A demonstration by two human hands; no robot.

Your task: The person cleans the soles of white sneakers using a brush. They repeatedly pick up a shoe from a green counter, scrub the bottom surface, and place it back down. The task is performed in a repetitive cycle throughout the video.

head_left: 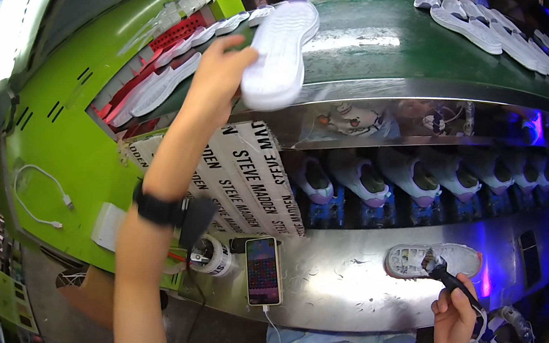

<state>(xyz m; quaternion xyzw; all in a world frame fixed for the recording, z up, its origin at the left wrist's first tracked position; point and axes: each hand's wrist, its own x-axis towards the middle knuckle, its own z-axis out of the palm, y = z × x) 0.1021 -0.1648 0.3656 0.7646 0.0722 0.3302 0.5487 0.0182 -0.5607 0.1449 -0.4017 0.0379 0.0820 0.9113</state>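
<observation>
My left hand is raised at the green conveyor belt, its fingers closed on the edge of a white shoe sole that is slightly blurred. Low on the right, my right hand grips a black-handled brush. The brush head lies over a second sole, which rests on the metal worktop with its cupped, gridded side up. I cannot tell whether the bristles touch it.
More soles lie on the green belt and in a red rack. Pale shoe uppers line a lower shelf. A printed box, a phone with a cable and a white tub stand near my left arm. People are across the belt.
</observation>
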